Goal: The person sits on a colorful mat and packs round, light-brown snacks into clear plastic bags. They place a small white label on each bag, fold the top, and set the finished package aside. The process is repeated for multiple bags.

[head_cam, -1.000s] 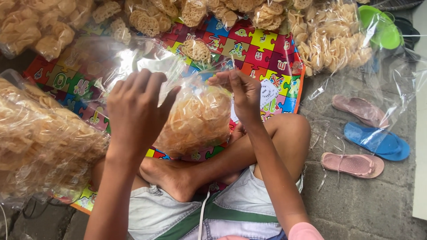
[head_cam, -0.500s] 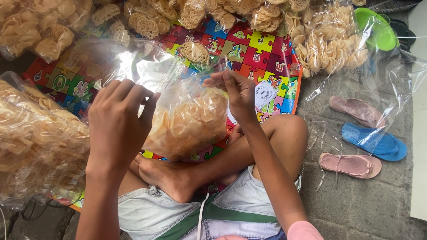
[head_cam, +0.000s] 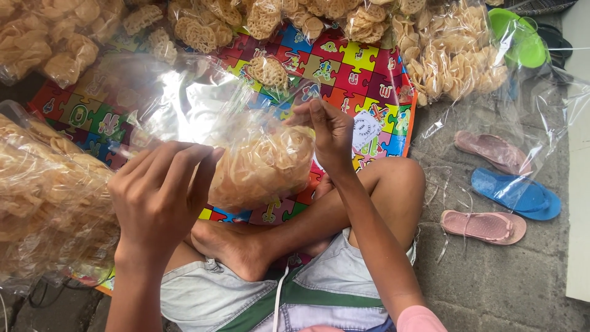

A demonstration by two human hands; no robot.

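1. At the centre of the head view: one clear plastic bag (head_cam: 246, 147), upper part empty and glossy, lower part filled with round lattice crackers (head_cam: 267, 169); it hangs above the person's crossed legs, bare foot (head_cam: 230, 246) just below it at 6 o'clock.
2. Left hand (head_cam: 160, 197), at 8 o'clock of the bag: fingers curled and closed upon the bag's left edge, thumb hidden behind the fingers; back of the hand faces the camera.
3. Right hand (head_cam: 329, 132), at 2 o'clock of the bag: fingertips pinched together on the bag's right upper edge, palm turned leftward; hand nearly closed.
4. Puzzle-pattern mat (head_cam: 344, 67), many-coloured, beneath and behind the bag, reaching toward 12 o'clock; a small white paper label (head_cam: 367, 130) lies on it just beside the right hand at 3 o'clock.
5. Large filled cracker bag (head_cam: 43, 197), at 9 o'clock, touching the frame's left edge; further filled bags (head_cam: 455, 58) in a row from 11 to 1 o'clock.
6. Green bowl (head_cam: 519, 40), at 1 o'clock, near the top right corner.
7. Sandals on the concrete, at 3 to 4 o'clock: one pink sandal (head_cam: 491, 150) uppermost; one blue sandal (head_cam: 516, 193) below it; a second pink sandal (head_cam: 482, 225) lowest.
8. Grey shorts with green stripe (head_cam: 289, 295), at 6 o'clock.
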